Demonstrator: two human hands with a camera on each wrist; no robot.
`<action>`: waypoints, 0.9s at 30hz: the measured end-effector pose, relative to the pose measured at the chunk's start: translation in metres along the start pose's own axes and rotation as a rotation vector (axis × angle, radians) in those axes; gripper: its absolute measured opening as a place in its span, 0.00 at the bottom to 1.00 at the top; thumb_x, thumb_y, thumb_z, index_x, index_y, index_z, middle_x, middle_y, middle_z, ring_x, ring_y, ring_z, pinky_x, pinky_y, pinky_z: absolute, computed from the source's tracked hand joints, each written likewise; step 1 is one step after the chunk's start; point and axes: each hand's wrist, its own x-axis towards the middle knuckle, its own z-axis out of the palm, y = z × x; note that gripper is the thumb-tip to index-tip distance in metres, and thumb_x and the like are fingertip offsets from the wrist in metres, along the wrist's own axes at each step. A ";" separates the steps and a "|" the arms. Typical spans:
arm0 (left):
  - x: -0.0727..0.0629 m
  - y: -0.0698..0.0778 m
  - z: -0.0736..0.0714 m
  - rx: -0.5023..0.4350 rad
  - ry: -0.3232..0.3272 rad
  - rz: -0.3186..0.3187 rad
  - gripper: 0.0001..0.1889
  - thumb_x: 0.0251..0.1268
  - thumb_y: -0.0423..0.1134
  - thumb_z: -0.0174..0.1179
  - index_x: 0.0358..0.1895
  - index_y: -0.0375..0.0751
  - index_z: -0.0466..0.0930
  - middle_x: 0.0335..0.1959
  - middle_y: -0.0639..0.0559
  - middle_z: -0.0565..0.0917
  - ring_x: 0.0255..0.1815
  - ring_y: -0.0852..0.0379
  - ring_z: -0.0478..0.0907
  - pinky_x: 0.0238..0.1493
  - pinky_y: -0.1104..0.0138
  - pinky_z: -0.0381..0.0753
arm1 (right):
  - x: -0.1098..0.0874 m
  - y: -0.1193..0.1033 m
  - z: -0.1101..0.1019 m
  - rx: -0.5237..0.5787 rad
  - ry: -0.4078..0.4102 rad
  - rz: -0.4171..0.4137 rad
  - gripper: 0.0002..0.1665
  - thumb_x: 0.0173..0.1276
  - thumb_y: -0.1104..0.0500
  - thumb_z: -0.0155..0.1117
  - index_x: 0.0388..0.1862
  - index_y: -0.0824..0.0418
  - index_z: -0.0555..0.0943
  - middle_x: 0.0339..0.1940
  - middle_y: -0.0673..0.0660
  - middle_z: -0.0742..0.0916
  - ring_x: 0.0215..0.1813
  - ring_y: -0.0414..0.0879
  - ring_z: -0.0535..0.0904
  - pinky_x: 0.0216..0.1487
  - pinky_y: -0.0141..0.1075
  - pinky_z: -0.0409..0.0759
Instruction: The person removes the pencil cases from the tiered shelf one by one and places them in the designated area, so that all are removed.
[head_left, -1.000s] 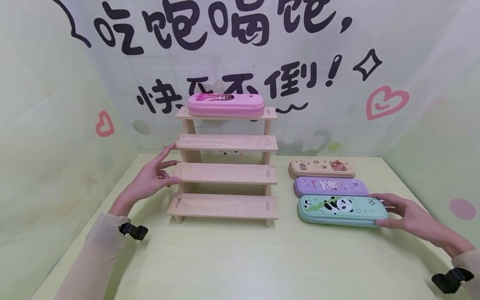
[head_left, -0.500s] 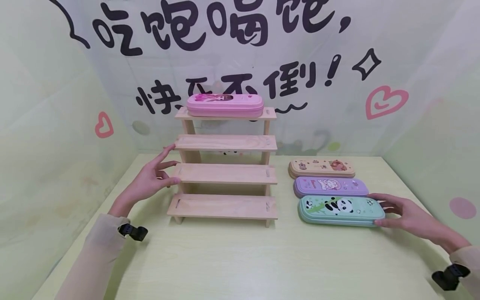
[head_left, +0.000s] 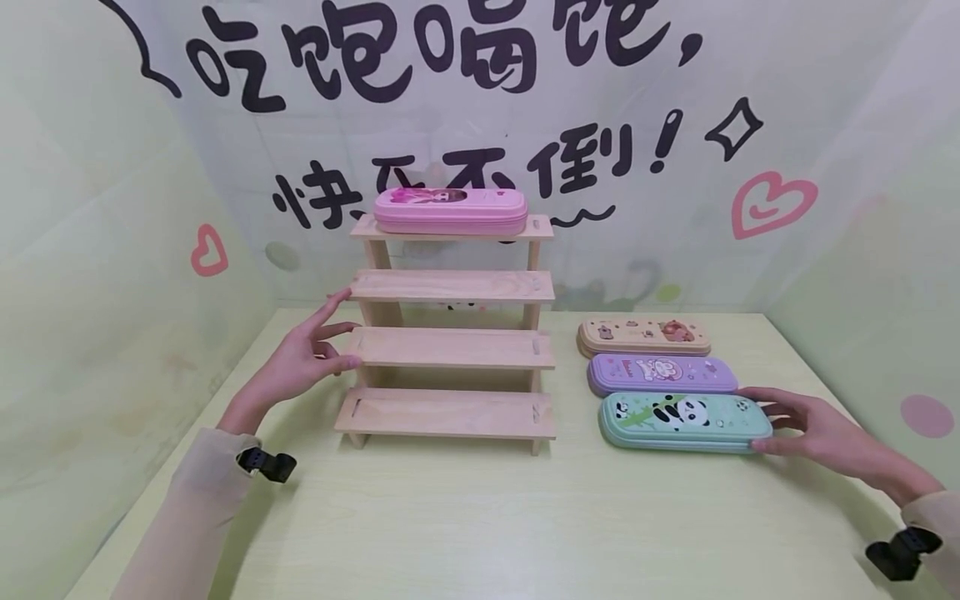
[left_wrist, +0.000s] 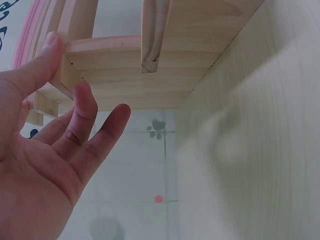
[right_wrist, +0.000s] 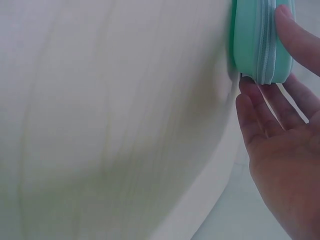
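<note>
A pale wooden stepped rack (head_left: 453, 346) stands on the table in the head view. My left hand (head_left: 300, 354) is at its left side, index fingertip on one step's end. Thumb and another finger take the end of the step below, as the left wrist view also shows from beneath. On top of the rack lies a pink pencil case (head_left: 452, 212). To the right, my right hand (head_left: 821, 433) grips the near right end of a mint green panda pencil case (head_left: 686, 423), thumb on the front side and fingers behind. The right wrist view shows its zip.
Just behind the green case lie a purple pencil case (head_left: 662, 374) and a beige pencil case (head_left: 643, 336), side by side in a row. Printed cloth walls (head_left: 660, 250) enclose the pale table (head_left: 480, 517) at the back and sides.
The mint green pencil case has shifted very slightly in my right hand's grip. My left hand keeps its place on the rack, and the other cases have not moved.
</note>
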 end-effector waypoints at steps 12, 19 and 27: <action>0.000 -0.001 0.000 0.001 0.002 0.002 0.57 0.65 0.31 0.75 0.87 0.70 0.47 0.77 0.30 0.68 0.34 0.48 0.88 0.36 0.66 0.86 | -0.001 0.001 -0.001 -0.005 -0.007 0.017 0.42 0.64 0.65 0.79 0.75 0.67 0.72 0.57 0.38 0.82 0.51 0.33 0.82 0.46 0.27 0.79; 0.000 0.000 0.000 0.000 0.001 0.004 0.57 0.65 0.32 0.75 0.87 0.70 0.47 0.75 0.29 0.69 0.33 0.48 0.88 0.35 0.66 0.86 | -0.001 0.001 -0.001 -0.004 -0.012 0.019 0.42 0.64 0.65 0.78 0.76 0.67 0.72 0.58 0.37 0.82 0.51 0.32 0.82 0.47 0.27 0.79; 0.000 -0.001 0.000 0.000 0.003 0.013 0.57 0.65 0.31 0.75 0.87 0.69 0.47 0.77 0.31 0.68 0.34 0.49 0.88 0.35 0.66 0.86 | -0.001 0.002 -0.001 -0.010 -0.014 0.011 0.43 0.65 0.65 0.78 0.77 0.67 0.71 0.59 0.35 0.81 0.52 0.32 0.82 0.47 0.28 0.80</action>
